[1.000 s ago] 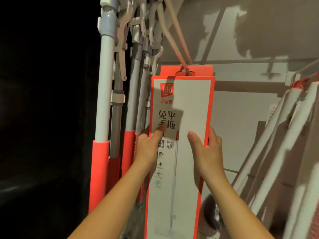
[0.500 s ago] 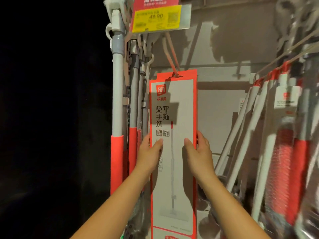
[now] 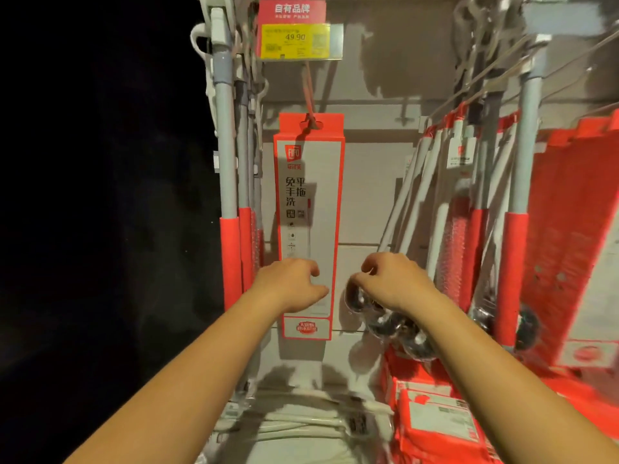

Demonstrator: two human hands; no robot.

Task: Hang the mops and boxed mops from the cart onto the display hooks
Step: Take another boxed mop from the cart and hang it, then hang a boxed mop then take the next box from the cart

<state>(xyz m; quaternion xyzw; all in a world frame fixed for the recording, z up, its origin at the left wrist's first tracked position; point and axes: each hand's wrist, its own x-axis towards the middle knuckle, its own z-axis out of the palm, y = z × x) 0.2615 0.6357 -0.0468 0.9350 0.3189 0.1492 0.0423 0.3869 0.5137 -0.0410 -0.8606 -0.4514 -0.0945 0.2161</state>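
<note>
Hung on the red wire display hook (image 3: 307, 92) at twelve o'clock, the tall red-and-white boxed mop (image 3: 321, 195) could swing off if the loosely curled, empty left hand (image 3: 289, 288) or right hand (image 3: 392, 283) nudges it.

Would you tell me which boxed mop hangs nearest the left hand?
The centre box, facing front under the yellow price tag, just behind the left hand; the other boxes hang far right.
</note>
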